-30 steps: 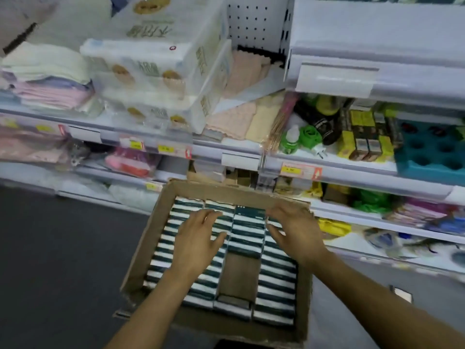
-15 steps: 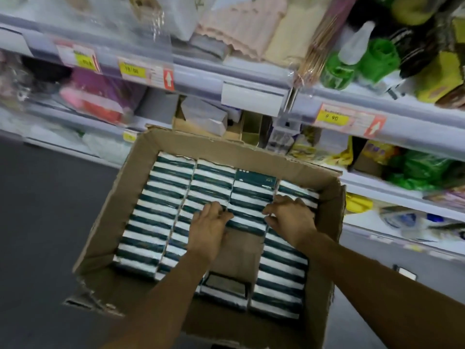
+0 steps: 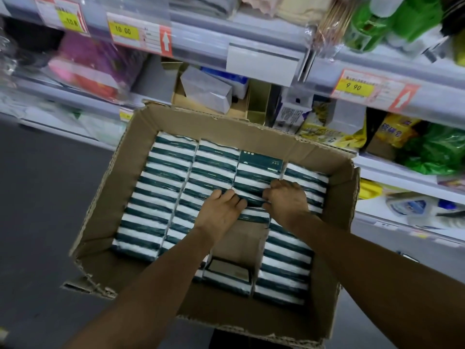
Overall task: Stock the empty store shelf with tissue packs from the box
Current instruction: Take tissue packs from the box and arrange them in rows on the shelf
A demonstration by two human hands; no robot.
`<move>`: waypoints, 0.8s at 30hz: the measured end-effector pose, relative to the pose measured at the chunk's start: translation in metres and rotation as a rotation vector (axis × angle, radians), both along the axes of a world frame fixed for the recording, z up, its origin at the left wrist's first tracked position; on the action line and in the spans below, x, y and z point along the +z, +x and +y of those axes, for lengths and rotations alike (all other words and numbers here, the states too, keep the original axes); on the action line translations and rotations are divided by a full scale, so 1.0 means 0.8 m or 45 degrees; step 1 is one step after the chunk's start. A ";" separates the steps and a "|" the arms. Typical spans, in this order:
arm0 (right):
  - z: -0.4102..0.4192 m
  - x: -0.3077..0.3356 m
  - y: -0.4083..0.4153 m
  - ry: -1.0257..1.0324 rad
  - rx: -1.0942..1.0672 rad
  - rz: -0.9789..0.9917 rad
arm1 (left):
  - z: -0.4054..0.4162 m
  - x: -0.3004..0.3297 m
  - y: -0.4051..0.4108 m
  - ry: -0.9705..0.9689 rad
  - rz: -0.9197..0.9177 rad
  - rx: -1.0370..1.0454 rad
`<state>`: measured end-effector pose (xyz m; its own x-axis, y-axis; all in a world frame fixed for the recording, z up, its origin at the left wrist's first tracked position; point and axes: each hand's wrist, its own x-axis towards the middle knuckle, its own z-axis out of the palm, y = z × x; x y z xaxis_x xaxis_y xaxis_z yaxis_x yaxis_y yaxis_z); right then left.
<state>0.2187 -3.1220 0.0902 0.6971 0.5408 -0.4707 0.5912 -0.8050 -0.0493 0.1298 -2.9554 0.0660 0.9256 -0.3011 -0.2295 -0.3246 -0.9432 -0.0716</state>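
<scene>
Inside the cardboard box [image 3: 141, 137], the left hand [image 3: 221, 210] and right hand [image 3: 286, 200] curl their fingers around tissue packs [image 3: 251, 197] in the third row.

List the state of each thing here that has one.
Cardboard box: open, flaps torn.
Tissue packs: four rows on edge; third row has a gap.
Left hand: fingers dug in at that row.
Right hand: curled on the same packs.

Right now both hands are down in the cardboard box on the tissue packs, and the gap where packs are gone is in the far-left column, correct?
Not quite. In the head view both hands, left hand and right hand, are in the cardboard box on the tissue packs, but the gap is in the third column from the left.
</scene>
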 end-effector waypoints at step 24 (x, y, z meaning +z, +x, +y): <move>-0.064 0.353 -0.001 1.150 -0.429 -0.057 | 0.046 0.366 -0.009 -1.785 -0.038 1.114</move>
<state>0.2179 -3.1735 0.3727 0.8893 0.4538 0.0559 0.3523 -0.6023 -0.7163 0.1225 -2.9188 0.3587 0.9142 0.3363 -0.2261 0.2919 -0.1594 0.9431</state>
